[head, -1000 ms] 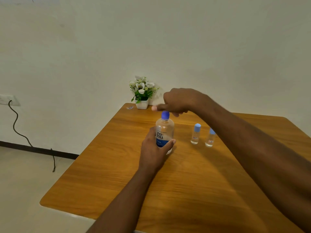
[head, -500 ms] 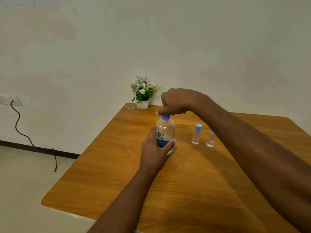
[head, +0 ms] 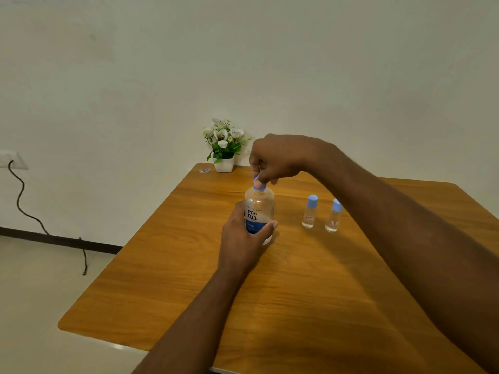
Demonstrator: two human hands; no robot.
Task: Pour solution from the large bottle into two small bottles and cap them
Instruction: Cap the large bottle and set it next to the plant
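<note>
Left hand (head: 243, 236) wrapping big bottle (head: 259, 211) standing on table (head: 189, 279). Right hand (head: 278, 157) pinching its blue cap (head: 259, 182). Two small bottles (head: 310, 211) (head: 334, 215) waiting beside, caps on. Nothing poured yet.

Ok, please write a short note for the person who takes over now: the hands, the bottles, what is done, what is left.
Left hand grips the large bottle, upright on the table.
Right hand pinches its blue cap, on the neck.
Left small bottle and right small bottle stand capped beside it, untouched.
Done: nothing poured, all caps on.
Left: open all three, fill both small ones, recap.
</note>
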